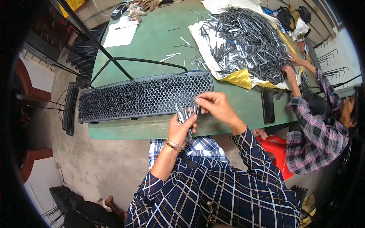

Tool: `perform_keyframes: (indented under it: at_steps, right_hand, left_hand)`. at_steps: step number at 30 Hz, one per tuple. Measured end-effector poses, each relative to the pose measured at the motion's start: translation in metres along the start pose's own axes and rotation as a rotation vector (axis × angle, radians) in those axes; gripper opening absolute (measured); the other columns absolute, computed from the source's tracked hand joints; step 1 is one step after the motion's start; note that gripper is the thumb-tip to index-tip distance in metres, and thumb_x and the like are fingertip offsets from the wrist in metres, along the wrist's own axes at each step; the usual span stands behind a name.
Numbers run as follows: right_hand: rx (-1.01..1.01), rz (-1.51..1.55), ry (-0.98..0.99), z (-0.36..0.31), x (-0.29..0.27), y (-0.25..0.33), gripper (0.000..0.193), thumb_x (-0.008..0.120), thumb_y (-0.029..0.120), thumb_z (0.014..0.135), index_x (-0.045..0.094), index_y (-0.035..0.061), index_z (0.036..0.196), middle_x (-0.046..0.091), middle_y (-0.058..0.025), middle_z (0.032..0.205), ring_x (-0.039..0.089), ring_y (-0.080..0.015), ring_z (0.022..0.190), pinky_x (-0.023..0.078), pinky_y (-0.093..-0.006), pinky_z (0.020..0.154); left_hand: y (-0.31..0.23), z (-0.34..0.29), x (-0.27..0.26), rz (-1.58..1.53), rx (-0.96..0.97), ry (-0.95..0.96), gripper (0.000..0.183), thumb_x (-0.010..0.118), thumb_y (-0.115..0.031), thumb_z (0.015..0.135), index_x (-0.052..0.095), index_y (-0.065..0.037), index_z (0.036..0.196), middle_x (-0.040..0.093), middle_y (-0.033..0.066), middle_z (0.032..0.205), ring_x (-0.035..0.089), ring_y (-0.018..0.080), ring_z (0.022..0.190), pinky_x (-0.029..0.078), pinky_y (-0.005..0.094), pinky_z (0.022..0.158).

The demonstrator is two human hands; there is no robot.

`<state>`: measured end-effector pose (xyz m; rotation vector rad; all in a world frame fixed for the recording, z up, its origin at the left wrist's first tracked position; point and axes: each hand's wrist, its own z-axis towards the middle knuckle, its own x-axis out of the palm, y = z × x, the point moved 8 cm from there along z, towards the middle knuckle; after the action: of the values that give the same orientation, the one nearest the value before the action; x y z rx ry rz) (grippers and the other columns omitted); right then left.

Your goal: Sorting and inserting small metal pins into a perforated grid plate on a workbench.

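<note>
A bundle of thin grey metal strips (181, 111) stands upright in my left hand (180, 130), its fingers wrapped round the lower part. Beside it, the thumb and forefinger of my right hand (220, 108) pinch at the top of a strip (196, 109). Both hands are in front of the right end of a long black tray (144, 113) full of round holes. Many holes toward its left and middle look filled with dark pieces, while those at its right end look more open. A bent black rod frame (152, 59) rises behind the tray.
A large heap of similar strips (249, 41) lies on white and yellow sacking at the back right. A co-worker's hands (292, 70) touch its edge. A black phone (268, 107) rests on the green table (159, 49). Paper (121, 34) and gloves (146, 5) lie at the far left.
</note>
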<state>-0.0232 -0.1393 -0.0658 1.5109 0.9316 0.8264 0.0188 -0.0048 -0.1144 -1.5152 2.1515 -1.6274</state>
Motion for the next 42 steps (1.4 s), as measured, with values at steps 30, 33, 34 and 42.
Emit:
perform_keyframes:
  at_steps: [30,33,34,42]
  right_hand:
    - [-0.718,-0.795,-0.383,0.023,-0.019,0.034,0.015,0.068,0.013,0.079,0.068,0.0021,0.089,0.065,-0.0101,0.088,0.061,-0.0258,0.08,0.045,-0.0342,0.072]
    - [-0.754,-0.882,-0.414,0.021,-0.015,0.036,0.016,0.068,0.012,0.078,0.067,0.0024,0.091,0.061,-0.011,0.092,0.06,-0.0263,0.082,0.045,-0.0339,0.072]
    - [-0.752,-0.886,-0.416,0.02,-0.016,0.037,0.016,0.068,0.012,0.078,0.067,0.0024,0.091,0.061,-0.011,0.092,0.06,-0.0263,0.082,0.045,-0.0339,0.072]
    - [-0.003,-0.247,0.028,0.0,-0.006,-0.007,0.027,0.071,0.023,0.079,0.069,0.001,0.093,0.066,-0.0026,0.078,0.054,-0.0063,0.066,0.044,-0.0221,0.058]
  left_hand:
    - [0.038,-0.005,-0.002,-0.117,-0.253,-0.086,0.016,0.065,-0.006,0.081,0.058,0.002,0.093,0.064,0.0098,0.081,0.058,0.0141,0.061,0.047,0.0257,0.045]
    - [0.039,-0.005,-0.003,-0.106,-0.248,-0.07,0.015,0.065,-0.006,0.081,0.059,0.001,0.093,0.063,0.0082,0.079,0.058,0.0134,0.062,0.047,0.025,0.045]
    - [0.039,-0.006,-0.001,-0.107,-0.251,-0.067,0.015,0.065,-0.006,0.081,0.059,0.001,0.093,0.063,0.0082,0.079,0.058,0.0134,0.062,0.047,0.025,0.045]
    - [0.029,-0.009,0.004,-0.068,-0.143,-0.042,0.015,0.064,-0.008,0.083,0.058,0.0,0.095,0.065,0.0085,0.084,0.057,0.0113,0.062,0.047,0.0239,0.046]
